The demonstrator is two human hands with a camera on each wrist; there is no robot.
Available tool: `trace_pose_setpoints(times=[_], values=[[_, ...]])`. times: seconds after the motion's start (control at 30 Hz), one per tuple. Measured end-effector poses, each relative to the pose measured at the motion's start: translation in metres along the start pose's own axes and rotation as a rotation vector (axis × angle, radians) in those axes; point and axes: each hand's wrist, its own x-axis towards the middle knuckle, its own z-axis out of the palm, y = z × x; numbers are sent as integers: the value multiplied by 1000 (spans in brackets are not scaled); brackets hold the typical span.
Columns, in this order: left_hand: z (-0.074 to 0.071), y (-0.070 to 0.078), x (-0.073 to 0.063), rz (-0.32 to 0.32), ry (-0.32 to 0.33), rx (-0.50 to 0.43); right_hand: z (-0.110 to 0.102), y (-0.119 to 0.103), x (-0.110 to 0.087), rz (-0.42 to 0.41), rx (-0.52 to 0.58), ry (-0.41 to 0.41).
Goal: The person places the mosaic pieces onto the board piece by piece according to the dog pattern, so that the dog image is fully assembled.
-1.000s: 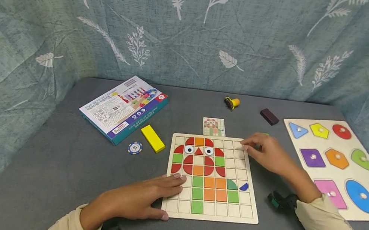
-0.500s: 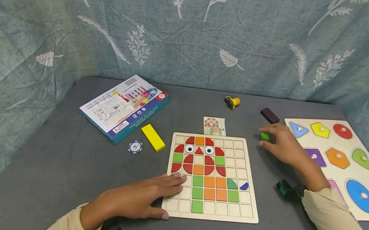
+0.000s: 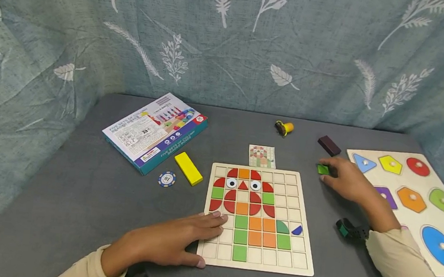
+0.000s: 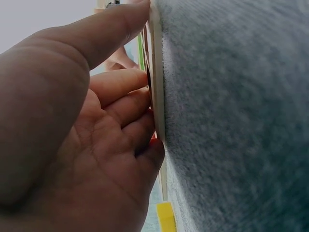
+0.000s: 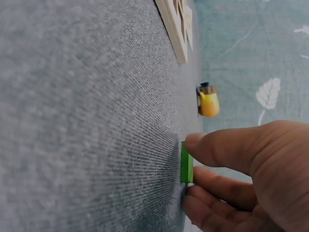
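Note:
My left hand (image 3: 170, 241) lies with extended fingers on the left edge of a wooden grid board (image 3: 276, 257). In the left wrist view its fingertips (image 4: 140, 99) and thumb touch the board's edge. Red, orange and green tiles (image 3: 240, 237) and two eye discs on the board form an owl-like figure. A blue semicircular tile (image 3: 297, 230) sits at the right of the grid. Right of the board my right hand (image 3: 351, 183) pinches a small green block (image 5: 187, 162) between thumb and fingers, low at the tabletop. A picture card (image 3: 262, 156) lies behind the board.
A game box (image 3: 155, 131), a yellow block (image 3: 188, 169) and a poker chip (image 3: 166, 179) lie at the left. Behind are a small yellow-and-black object (image 3: 284, 128) and a dark block (image 3: 329, 145). A knobbed shape puzzle (image 3: 412, 226) lies at the right.
My right hand has moved right from the board's upper right corner to the green block and taken it between its fingers. My left hand has stayed on the board. The head view has shifted slightly.

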Motion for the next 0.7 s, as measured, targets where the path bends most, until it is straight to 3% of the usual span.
trace_pose_setpoints(times=[0.37, 0.7], values=[[-2, 0, 2, 5, -9, -46, 6, 0, -2, 10, -73, 74], [-4, 3, 4, -15, -20, -44, 3, 0, -7, 17, -11, 97]])
